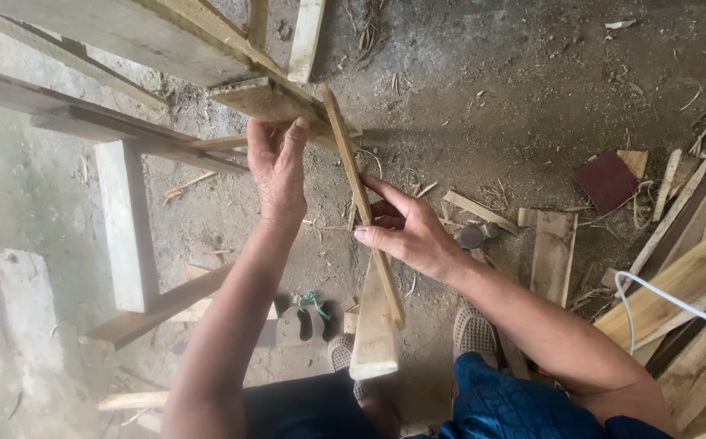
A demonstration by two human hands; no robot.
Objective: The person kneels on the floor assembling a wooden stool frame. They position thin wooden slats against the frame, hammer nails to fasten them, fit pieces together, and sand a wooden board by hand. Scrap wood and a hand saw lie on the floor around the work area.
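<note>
Thin wooden strip [361, 195]: runs diagonally through the centre of the frame, leaning on the wooden frame [206, 49] at upper left.
My right hand [406, 232]: grip closed on the strip's middle.
My left hand [278, 167]: fingers extended, flat against the frame; grip open.
Handling: I judge it light, stiff, splintery; best held mid-length.
Floor [515, 81]: dirt, littered with offcuts.

We take this for a rough woodworking place, perhaps an open yard or shed, though the view down shows only the ground. The dirt floor [491, 97] is strewn with wood shavings [418, 183] and offcuts [552, 252]. Sawn planks [678, 284] lie stacked at the right, and a raw timber frame [125, 219] stands at the left.
</note>
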